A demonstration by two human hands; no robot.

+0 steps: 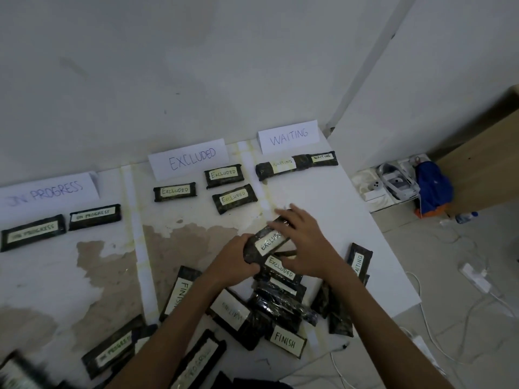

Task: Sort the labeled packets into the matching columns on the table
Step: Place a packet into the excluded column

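My left hand [237,259] grips the near end of a dark packet labelled EXCLUDED [268,242], lifted above the unsorted pile [278,307]. My right hand [303,237] lies over that packet's far end with fingers spread and fairly straight. A second EXCLUDED packet [280,269] lies just beneath. Paper signs stand at the back: ON PROGRESS [53,192], EXCLUDED [191,158], WAITING [289,136]. Two packets lie under ON PROGRESS [94,216], three under EXCLUDED [224,175], two under WAITING [295,164].
The white table [337,209] has worn brown patches and tape strips marking columns. Loose packets marked FINISH [286,343], WAITING [359,259] and ON PROGRESS [112,349] lie near the front. Right of the table, on the floor, are cables, a power strip [477,279] and a blue bag [432,186].
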